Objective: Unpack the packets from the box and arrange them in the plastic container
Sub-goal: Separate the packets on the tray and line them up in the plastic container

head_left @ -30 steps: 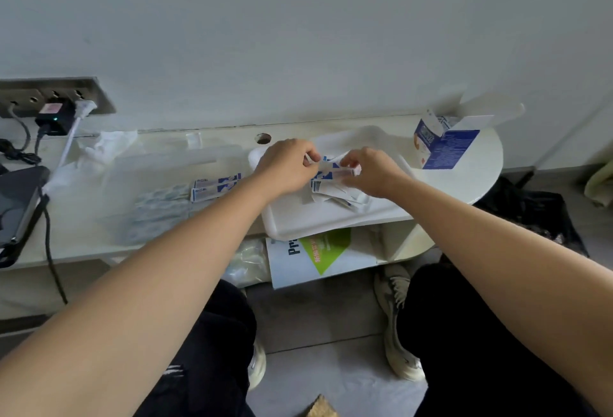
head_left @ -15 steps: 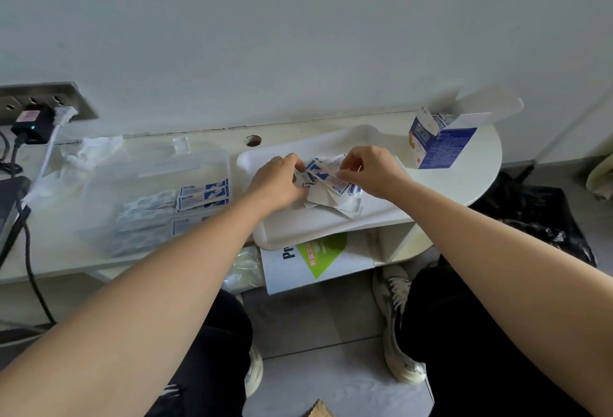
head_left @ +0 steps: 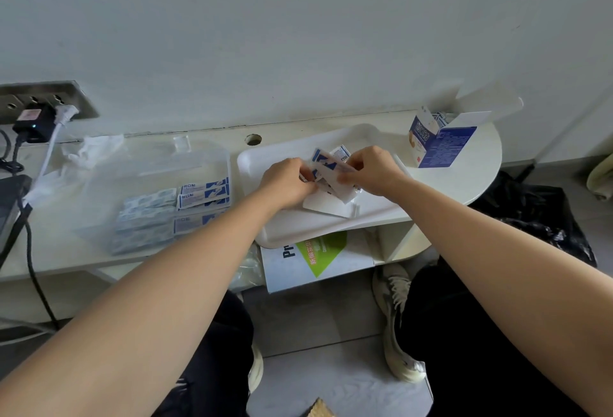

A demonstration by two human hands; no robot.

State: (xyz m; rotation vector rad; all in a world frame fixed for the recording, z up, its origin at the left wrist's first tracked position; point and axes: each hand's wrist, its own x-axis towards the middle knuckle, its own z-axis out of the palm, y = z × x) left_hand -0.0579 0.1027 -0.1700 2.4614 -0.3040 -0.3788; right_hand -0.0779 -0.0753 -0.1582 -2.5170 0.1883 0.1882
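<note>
A small heap of blue-and-white packets [head_left: 330,167] lies on a white tray [head_left: 252,171] in the middle of the shelf. My left hand [head_left: 287,186] and my right hand [head_left: 373,171] both pinch packets of this heap from either side. To the left stands a clear plastic container [head_left: 199,158] with several packets [head_left: 202,192] laid in rows inside. The opened blue-and-white box [head_left: 438,139] stands upright at the far right of the shelf, its flaps up.
A wall socket strip with a black charger [head_left: 31,121] and cables sits at the far left. Crumpled clear plastic [head_left: 89,151] lies behind the container. A white-and-green carton [head_left: 315,257] stands under the shelf, a black bag [head_left: 537,214] on the floor at right.
Both hands stayed over the tray and lifted and shuffled the packets in the heap. The camera view shifted slightly, so the container shows more fully.
</note>
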